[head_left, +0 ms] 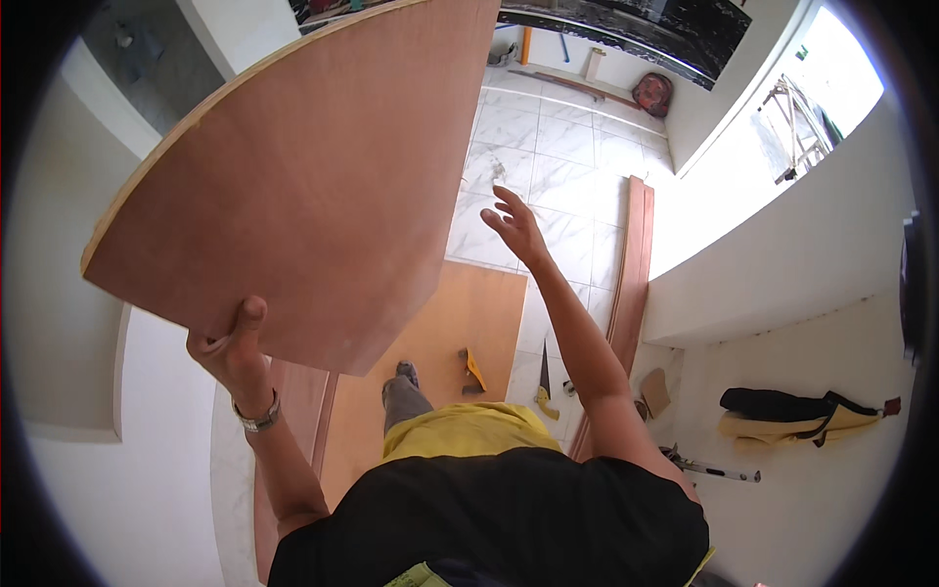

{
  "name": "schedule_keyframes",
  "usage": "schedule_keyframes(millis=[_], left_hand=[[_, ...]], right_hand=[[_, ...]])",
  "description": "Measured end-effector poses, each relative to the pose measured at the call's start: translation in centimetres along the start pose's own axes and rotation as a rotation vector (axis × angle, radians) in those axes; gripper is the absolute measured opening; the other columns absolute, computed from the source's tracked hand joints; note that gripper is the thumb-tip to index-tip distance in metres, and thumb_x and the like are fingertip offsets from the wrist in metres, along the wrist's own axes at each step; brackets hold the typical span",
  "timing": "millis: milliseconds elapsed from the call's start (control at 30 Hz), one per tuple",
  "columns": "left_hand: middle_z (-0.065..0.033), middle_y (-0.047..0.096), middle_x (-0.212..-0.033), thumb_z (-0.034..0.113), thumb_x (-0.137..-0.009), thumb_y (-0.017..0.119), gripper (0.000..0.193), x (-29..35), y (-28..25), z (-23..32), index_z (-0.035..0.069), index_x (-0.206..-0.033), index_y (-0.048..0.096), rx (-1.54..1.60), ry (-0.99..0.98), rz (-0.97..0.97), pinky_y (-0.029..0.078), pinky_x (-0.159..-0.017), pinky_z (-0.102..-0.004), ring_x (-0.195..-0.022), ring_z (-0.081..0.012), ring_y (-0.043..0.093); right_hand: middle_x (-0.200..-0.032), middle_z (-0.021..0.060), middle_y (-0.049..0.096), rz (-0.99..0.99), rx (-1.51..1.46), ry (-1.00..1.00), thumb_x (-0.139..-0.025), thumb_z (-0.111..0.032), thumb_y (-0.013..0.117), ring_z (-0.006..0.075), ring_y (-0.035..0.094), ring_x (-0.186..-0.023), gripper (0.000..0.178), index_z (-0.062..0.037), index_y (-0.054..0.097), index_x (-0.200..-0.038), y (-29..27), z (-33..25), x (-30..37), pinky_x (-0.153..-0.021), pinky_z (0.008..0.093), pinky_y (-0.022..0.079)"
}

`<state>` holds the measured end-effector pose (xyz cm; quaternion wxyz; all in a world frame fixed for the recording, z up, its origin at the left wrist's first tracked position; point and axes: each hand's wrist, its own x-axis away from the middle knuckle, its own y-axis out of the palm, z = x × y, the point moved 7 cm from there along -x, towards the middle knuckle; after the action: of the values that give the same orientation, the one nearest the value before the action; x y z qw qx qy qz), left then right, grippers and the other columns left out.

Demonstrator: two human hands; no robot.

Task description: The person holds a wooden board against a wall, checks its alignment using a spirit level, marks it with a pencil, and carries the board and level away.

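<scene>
A large reddish-brown plywood sheet (293, 186) is raised in front of me, tilted and filling the upper left. My left hand (235, 352) grips its lower edge near the corner, thumb on the near face and fingers hidden behind. To the right of the sheet, my right hand (514, 225) is in the air, fingers apart, holding nothing. A lighter plywood panel (469, 313) lies on the floor below, with a yellow and black tool (474, 370) resting on it.
A handsaw (545, 386) with a yellow handle lies on the tiled floor (558, 186). Long reddish boards (631, 245) run along the right. A spirit level (719, 473) and a dark and tan garment (807, 416) are at lower right. A black marbled counter (636, 29) spans the far end.
</scene>
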<state>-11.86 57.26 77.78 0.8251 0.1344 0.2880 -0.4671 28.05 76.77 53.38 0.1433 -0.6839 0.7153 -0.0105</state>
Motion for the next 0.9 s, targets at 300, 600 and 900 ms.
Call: schedule_keyframes(millis=[300, 600, 900], left_hand=[[-0.0063, 0.071, -0.104, 0.024, -0.079, 0.091, 0.042, -15.6, 2.3, -6.8, -0.001, -0.105, 0.07, 0.225, 0.017, -0.116, 0.053, -0.09, -0.0347, -0.096, -0.018, 0.065], [-0.0089, 0.07, -0.118, 0.029, -0.081, 0.088, 0.056, -24.0, 25.6, -13.3, -0.002, -0.122, 0.066, 0.286, -0.111, -0.41, 0.049, -0.099, -0.0368, -0.105, -0.0211, 0.064], [-0.0164, 0.064, -0.132, 0.045, -0.103, 0.062, 0.057, -39.2, 54.1, -22.0, -0.003, -0.134, 0.059, 0.206, -0.078, -0.486, 0.047, -0.101, -0.0397, -0.12, -0.0245, 0.059]], right_hand=[[-0.08, -0.0044, 0.064, 0.492, -0.532, -0.111, -0.108, -0.028, 0.058, 0.0049, 0.051, -0.074, 0.035, 0.0, 0.075, -0.095, 2.4, -6.4, -14.8, -0.069, 0.024, 0.044], [-0.125, 0.0096, 0.067, 0.175, -0.592, 0.146, -0.106, -0.044, 0.056, 0.0174, 0.059, -0.119, 0.055, 0.0032, 0.062, -0.133, -6.7, 7.7, -19.8, -0.104, 0.0341, 0.045], [-0.084, 0.0081, 0.073, 0.498, -0.337, 0.021, -0.093, -0.035, 0.076, 0.0173, 0.069, -0.077, 0.038, 0.0018, 0.07, -0.101, -22.0, 0.7, -24.8, -0.07, 0.0325, 0.054]])
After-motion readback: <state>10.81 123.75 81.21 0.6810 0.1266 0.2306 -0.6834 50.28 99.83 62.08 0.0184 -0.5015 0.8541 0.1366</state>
